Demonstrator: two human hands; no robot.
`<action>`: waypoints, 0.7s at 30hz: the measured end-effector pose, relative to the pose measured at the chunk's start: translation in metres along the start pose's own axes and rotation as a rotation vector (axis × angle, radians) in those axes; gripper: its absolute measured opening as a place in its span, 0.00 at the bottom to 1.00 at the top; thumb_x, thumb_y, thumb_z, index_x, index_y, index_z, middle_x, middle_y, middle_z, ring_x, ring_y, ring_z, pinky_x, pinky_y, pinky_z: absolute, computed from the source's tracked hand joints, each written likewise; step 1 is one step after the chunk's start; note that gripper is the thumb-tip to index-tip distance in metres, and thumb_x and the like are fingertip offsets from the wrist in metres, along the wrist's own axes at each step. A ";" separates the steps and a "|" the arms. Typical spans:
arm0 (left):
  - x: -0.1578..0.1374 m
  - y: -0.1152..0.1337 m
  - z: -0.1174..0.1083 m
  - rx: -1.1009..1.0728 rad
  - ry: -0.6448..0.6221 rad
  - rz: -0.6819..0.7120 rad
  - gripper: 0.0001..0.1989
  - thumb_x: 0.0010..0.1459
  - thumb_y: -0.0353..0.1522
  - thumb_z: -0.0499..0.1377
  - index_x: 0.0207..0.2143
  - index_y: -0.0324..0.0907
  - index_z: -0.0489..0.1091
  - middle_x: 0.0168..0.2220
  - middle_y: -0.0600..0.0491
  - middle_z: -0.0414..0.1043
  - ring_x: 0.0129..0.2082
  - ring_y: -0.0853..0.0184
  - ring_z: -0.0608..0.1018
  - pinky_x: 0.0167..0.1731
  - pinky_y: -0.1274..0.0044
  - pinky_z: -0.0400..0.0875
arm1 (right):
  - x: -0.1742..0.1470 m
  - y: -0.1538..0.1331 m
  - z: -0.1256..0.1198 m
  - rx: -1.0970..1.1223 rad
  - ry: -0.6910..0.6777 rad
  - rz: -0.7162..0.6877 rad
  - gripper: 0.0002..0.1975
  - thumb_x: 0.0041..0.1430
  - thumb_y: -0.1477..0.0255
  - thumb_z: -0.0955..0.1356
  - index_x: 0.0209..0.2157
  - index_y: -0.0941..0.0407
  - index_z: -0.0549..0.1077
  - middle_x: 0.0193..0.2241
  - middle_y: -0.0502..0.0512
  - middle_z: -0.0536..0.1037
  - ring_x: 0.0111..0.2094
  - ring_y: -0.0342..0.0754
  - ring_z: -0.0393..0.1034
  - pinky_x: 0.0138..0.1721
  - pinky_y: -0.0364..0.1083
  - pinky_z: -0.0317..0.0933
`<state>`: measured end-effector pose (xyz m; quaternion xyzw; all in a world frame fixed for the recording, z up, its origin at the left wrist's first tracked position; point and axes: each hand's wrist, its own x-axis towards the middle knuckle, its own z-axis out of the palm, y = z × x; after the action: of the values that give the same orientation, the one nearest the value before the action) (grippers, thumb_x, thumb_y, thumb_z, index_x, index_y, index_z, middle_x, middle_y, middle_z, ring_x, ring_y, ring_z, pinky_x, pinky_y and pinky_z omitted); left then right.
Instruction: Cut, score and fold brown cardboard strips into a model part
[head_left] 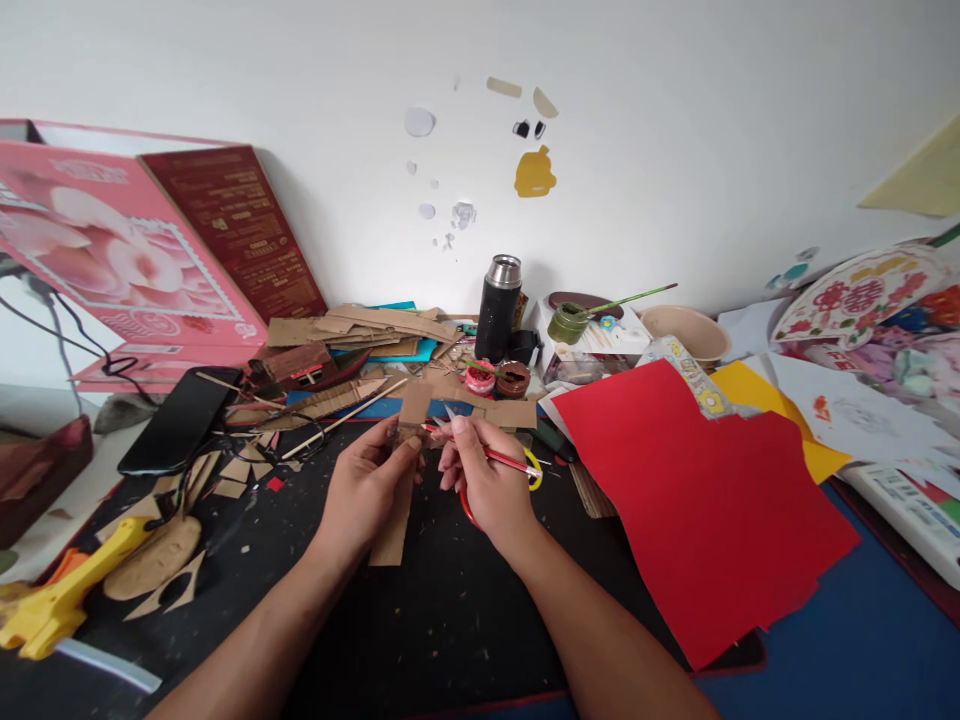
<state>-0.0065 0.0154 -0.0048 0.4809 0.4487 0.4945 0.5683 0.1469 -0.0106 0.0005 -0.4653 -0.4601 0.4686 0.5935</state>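
My left hand (371, 475) pinches a strip of brown cardboard (391, 540), which runs from above the fingers down toward me. Close beside it, my right hand (487, 475) is closed around a red pencil (510, 459), its tip pointing left at the cardboard. A pair of scissors (535, 470) also sits in that hand. The yellow part of their handle shows on the right, the red part below the palm, and the blade tips above the thumb. Another cardboard piece (510, 413) lies just beyond the right hand.
A yellow glue gun (82, 590), cardboard scraps (236, 470) and a black phone (180, 420) lie left. Behind stand a black flask (499, 315), paint jars (514, 378) and stacked cardboard (375, 330). Red paper (705, 500) covers the right side; a pink box (135, 240) stands back left.
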 end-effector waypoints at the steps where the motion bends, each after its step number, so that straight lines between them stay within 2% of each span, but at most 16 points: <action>1: 0.000 0.001 0.000 0.003 0.009 -0.003 0.16 0.55 0.43 0.73 0.40 0.42 0.81 0.28 0.54 0.78 0.25 0.67 0.74 0.29 0.76 0.70 | 0.000 0.000 0.000 -0.001 0.009 0.000 0.29 0.71 0.44 0.67 0.38 0.56 0.81 0.24 0.49 0.75 0.18 0.40 0.71 0.18 0.38 0.58; 8: 0.005 0.003 -0.004 -0.003 0.108 -0.033 0.22 0.50 0.44 0.75 0.42 0.41 0.79 0.27 0.55 0.77 0.24 0.67 0.75 0.27 0.77 0.70 | 0.002 -0.001 -0.001 0.025 0.086 -0.007 0.30 0.70 0.43 0.68 0.36 0.57 0.80 0.22 0.49 0.74 0.18 0.40 0.71 0.17 0.38 0.58; 11: 0.009 0.004 -0.007 -0.012 0.137 -0.024 0.20 0.50 0.44 0.75 0.40 0.42 0.79 0.26 0.55 0.77 0.24 0.67 0.74 0.27 0.77 0.70 | 0.000 -0.001 -0.001 0.039 0.084 -0.027 0.30 0.70 0.42 0.68 0.37 0.57 0.81 0.22 0.49 0.75 0.17 0.40 0.71 0.17 0.38 0.58; 15: 0.012 0.006 -0.010 -0.042 0.187 0.012 0.16 0.49 0.43 0.75 0.32 0.42 0.77 0.25 0.56 0.76 0.24 0.68 0.74 0.27 0.78 0.69 | -0.003 -0.001 0.000 0.010 0.004 -0.065 0.31 0.71 0.42 0.67 0.37 0.57 0.81 0.22 0.49 0.74 0.17 0.40 0.70 0.18 0.38 0.58; 21: 0.015 0.012 -0.015 -0.165 0.240 -0.021 0.18 0.45 0.42 0.76 0.31 0.41 0.77 0.25 0.55 0.76 0.24 0.69 0.73 0.27 0.79 0.68 | -0.003 0.006 0.001 -0.080 -0.138 -0.030 0.29 0.73 0.45 0.66 0.38 0.57 0.82 0.22 0.48 0.74 0.18 0.40 0.70 0.20 0.39 0.59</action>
<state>-0.0215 0.0320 0.0051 0.3653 0.4759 0.5778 0.5534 0.1445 -0.0127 -0.0060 -0.4484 -0.5251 0.4719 0.5482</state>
